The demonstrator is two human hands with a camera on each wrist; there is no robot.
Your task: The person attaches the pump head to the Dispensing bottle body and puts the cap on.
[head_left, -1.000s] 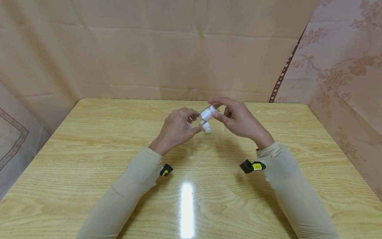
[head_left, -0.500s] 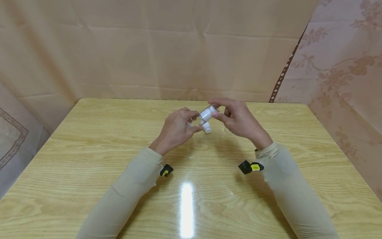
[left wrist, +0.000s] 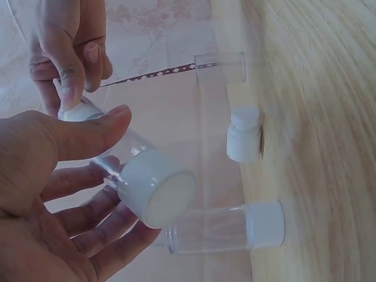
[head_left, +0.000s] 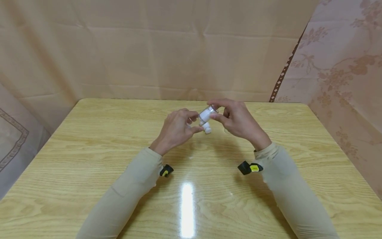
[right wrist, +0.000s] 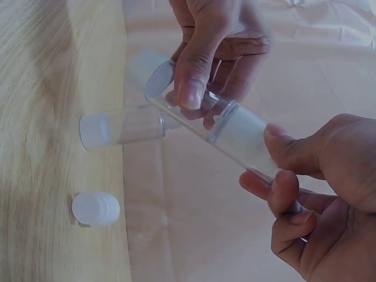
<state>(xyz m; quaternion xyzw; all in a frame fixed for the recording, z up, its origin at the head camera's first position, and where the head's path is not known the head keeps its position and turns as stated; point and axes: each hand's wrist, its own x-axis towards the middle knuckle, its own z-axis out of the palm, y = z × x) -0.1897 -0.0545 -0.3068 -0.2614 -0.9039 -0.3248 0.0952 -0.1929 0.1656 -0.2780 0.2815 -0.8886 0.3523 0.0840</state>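
My left hand (head_left: 177, 127) grips a small clear bottle (right wrist: 191, 123) with a white base (left wrist: 167, 191), held tilted above the table. At the bottle's other end is a white top (right wrist: 241, 135) inside a clear cap (head_left: 207, 114). Thumb and fingers of my right hand (head_left: 238, 121) pinch this clear cap. A loose white bottle top (left wrist: 244, 138) stands on the table just below the hands. Close to it, a second clear bottle with a white base (left wrist: 267, 223) stands upright, mostly hidden behind my left hand in the head view.
A loose clear cap (left wrist: 220, 67) stands on the wood-grain table (head_left: 125, 116) below my right hand. Plain beige cloth (head_left: 167, 49) hangs behind the table's far edge, and patterned cloth (head_left: 343, 83) hangs at the right.
My right hand has shifted slightly left and the clear cap has moved a little with it. The left hand and the things on the table look unchanged.
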